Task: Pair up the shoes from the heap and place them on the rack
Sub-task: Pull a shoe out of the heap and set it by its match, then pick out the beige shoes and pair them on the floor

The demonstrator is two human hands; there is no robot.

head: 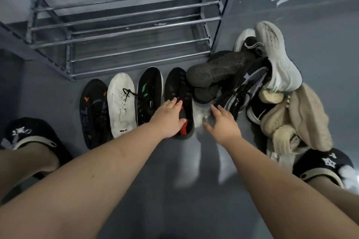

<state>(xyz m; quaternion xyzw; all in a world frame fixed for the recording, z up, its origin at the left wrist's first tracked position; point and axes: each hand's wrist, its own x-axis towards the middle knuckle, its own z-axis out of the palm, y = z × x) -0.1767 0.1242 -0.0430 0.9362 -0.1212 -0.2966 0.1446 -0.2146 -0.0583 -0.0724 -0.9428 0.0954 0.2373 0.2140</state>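
Observation:
Several single shoes stand in a row on the floor before the metal rack (124, 31): a black shoe with orange marks (93, 112), a white shoe (121, 103), a black shoe with green marks (149, 91) and a black shoe with red lining (179, 87). My left hand (169, 118) rests flat on the black-and-red shoe, fingers spread, not closed around it. My right hand (223, 122) hovers open just beside a black-and-white knit shoe (242, 91) at the edge of the heap (272, 87). The heap holds dark, white and beige shoes, tumbled over each other.
The rack's tiers of metal bars rise at the top, with no shoes on the visible bars. A grey wall runs behind the heap. My two feet in black slippers (29, 134) (326, 165) stand at the left and right edges. Grey floor lies between my arms.

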